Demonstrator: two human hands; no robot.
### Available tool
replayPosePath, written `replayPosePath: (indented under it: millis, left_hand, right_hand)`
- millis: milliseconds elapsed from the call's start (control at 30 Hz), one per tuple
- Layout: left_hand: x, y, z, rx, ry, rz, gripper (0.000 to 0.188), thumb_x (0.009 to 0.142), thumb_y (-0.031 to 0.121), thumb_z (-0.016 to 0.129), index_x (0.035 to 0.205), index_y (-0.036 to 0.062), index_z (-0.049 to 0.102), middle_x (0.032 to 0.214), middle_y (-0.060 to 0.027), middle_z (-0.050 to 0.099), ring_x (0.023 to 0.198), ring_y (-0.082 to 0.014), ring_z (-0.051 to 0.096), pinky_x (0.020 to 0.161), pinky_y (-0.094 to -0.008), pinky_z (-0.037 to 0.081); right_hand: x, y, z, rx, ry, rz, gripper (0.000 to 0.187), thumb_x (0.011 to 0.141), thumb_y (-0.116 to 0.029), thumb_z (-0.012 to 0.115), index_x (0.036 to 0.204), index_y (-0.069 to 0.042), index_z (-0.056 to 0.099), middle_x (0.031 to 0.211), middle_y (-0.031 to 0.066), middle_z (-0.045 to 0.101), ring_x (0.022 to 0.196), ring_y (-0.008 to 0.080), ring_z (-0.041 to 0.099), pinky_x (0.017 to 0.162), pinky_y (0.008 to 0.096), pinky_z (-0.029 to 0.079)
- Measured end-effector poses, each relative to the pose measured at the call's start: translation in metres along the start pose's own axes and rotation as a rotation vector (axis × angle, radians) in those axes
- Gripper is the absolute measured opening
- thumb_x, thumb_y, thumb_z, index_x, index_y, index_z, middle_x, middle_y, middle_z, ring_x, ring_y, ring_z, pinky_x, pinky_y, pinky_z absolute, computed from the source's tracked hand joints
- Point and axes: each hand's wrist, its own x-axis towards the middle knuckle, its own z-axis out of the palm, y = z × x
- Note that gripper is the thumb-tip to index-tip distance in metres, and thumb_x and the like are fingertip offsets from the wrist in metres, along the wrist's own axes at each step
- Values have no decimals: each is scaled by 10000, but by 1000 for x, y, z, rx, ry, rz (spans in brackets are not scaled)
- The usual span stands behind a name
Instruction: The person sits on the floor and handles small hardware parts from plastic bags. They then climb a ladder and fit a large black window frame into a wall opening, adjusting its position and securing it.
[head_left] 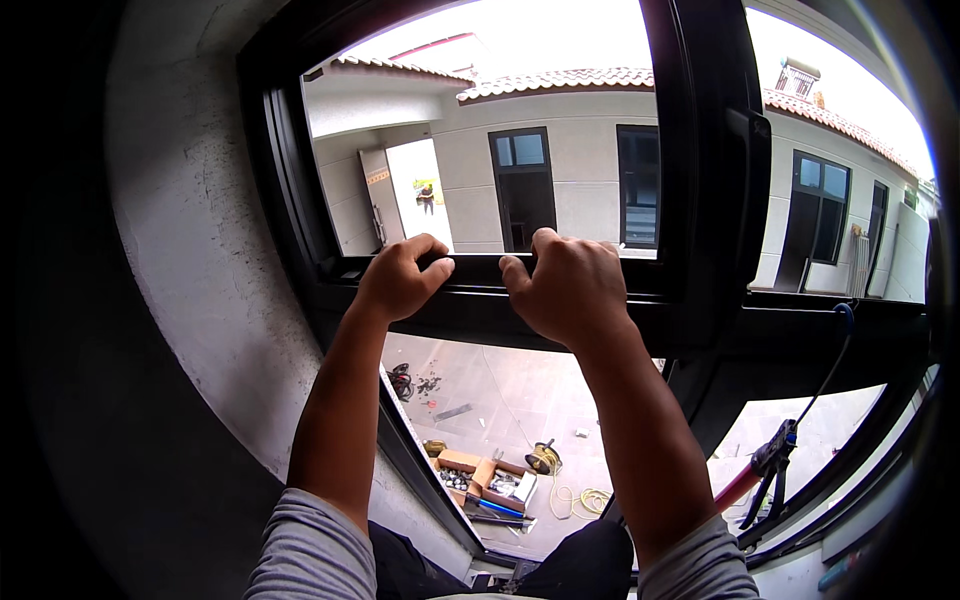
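Note:
Both my hands are on the lower rail of a black window frame (470,303), at the bottom of its upper opening. My left hand (395,280) is closed over the rail near the left corner, its forefinger and thumb bent toward each other. Further right, my right hand (572,290) curls over the same rail, its thumb pointing left. The undersides of the fingers are hidden, so I cannot make out whether a thin strip lies beneath them. A black upright with a long handle (748,200) stands right of my right hand.
A caulking gun (772,462) with a red barrel hangs at the lower right from a blue hook (845,315). Outside below lie cardboard boxes (462,462) of small parts, a cable reel (543,458) and a coiled yellow cable (594,502). A rough white wall (200,220) borders the left.

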Motion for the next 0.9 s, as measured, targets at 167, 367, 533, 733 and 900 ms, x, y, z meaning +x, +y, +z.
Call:
replayPosePath:
  millis: [167, 367, 533, 733, 900]
  left_hand:
    - [0, 5, -5, 3, 2, -1, 335, 856, 268, 610, 1054, 13, 695, 970, -191, 725, 921, -303, 697, 884, -384, 517]
    - [3, 2, 0, -77, 24, -28, 422, 796, 168, 547, 1176, -14, 562, 1113, -238, 698, 1075, -372, 670, 966, -419, 508]
    - [3, 5, -2, -16, 9, -75, 463, 753, 140, 531, 1194, -1, 519, 1181, -250, 685, 1114, -383, 656, 997, -417, 491]
    - [2, 4, 0, -21, 25, -66, 464, 747, 142, 532, 1187, -4, 529, 1160, -246, 692, 1108, -378, 666, 989, -411, 499]
    - [4, -3, 4, -64, 55, -8, 413, 770, 140, 539, 1150, -13, 583, 1082, -227, 716, 1049, -358, 695, 960, -397, 517]
  right_hand:
    - [-1, 5, 7, -21, 106, -57, 255, 921, -228, 550, 801, -34, 663, 648, 142, 684, 615, 281, 696, 769, 425, 508]
    - [1, 11, 14, -35, 162, -95, 211, 903, -144, 512, 753, -53, 629, 626, 133, 666, 581, 272, 675, 738, 421, 491]
    - [1, 9, 12, -27, 111, -55, 210, 924, -175, 531, 787, -54, 633, 665, 133, 682, 636, 290, 690, 815, 447, 490]
    - [0, 6, 6, -1, 54, -12, 232, 932, -222, 551, 813, -45, 642, 699, 146, 697, 686, 305, 705, 853, 468, 489]
    - [-1, 8, 11, 37, 162, -49, 229, 881, -187, 534, 746, -43, 650, 662, 177, 687, 641, 324, 702, 759, 443, 478]
